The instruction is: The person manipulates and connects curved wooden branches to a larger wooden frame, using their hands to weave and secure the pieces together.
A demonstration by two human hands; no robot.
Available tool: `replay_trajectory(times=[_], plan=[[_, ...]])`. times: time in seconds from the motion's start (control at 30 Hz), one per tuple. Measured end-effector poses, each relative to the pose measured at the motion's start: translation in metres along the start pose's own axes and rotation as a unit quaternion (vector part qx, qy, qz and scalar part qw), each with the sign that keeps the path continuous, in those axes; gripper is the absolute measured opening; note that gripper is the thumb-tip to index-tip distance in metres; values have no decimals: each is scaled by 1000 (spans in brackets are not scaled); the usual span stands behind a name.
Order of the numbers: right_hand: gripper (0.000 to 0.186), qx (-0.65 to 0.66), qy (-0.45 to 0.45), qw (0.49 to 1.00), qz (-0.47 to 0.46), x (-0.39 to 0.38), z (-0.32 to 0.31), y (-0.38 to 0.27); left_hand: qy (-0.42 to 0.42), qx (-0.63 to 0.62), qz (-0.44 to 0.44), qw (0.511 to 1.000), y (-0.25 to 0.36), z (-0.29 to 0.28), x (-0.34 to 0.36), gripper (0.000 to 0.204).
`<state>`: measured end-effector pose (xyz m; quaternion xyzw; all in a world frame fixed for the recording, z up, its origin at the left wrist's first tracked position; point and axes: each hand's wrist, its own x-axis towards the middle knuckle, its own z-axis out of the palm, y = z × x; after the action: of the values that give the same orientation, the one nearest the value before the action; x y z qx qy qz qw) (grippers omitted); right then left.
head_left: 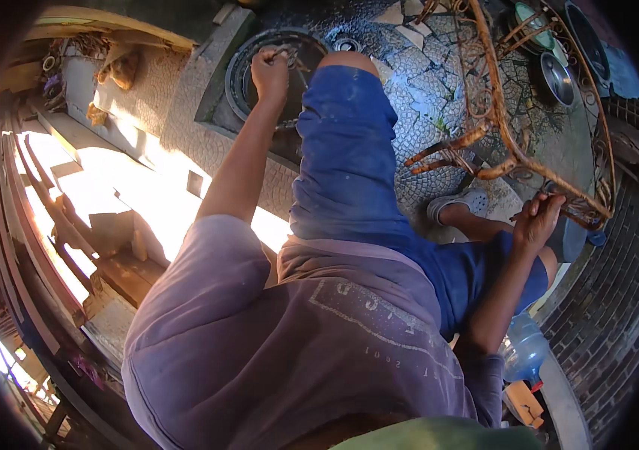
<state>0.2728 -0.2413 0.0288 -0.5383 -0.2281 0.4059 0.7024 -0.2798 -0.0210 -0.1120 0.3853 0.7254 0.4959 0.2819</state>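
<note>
My left hand (270,79) is over a dark round basin (238,105) beyond my left knee. Its fingers are curled around something small and greyish, too unclear to name. My right hand (538,219) is closed above my right knee, beside the lower end of a rusty scrolled metal rack (505,135). A thin dark bit shows at its fingers; what it belongs to is hidden. Whether this hand touches the rack I cannot tell.
Wet patterned paving (424,97) lies ahead. On the rack's far side are a green dish (533,26) and a shiny metal lid (557,79). A clear blue water jug (526,349) lies at my right. Stacked planks (34,247) line the left.
</note>
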Motion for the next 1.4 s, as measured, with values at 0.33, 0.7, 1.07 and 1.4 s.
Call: replay_trajectory(times=[0.33,0.7,1.07,1.4], plan=[[34,12,-3,996,90,-44,-23,9,-72,336,-107,933,-197,-18,-10,42],[27,6,50,987,154,-61,-45,13,-387,430,-115,808,-222,11,10,55],[30,15,36,986,164,-63,-50,11,-178,301,-124,929,-185,29,-8,36],[34,8,51,988,146,-61,-58,21,-370,551,-12,748,-171,9,-16,49]])
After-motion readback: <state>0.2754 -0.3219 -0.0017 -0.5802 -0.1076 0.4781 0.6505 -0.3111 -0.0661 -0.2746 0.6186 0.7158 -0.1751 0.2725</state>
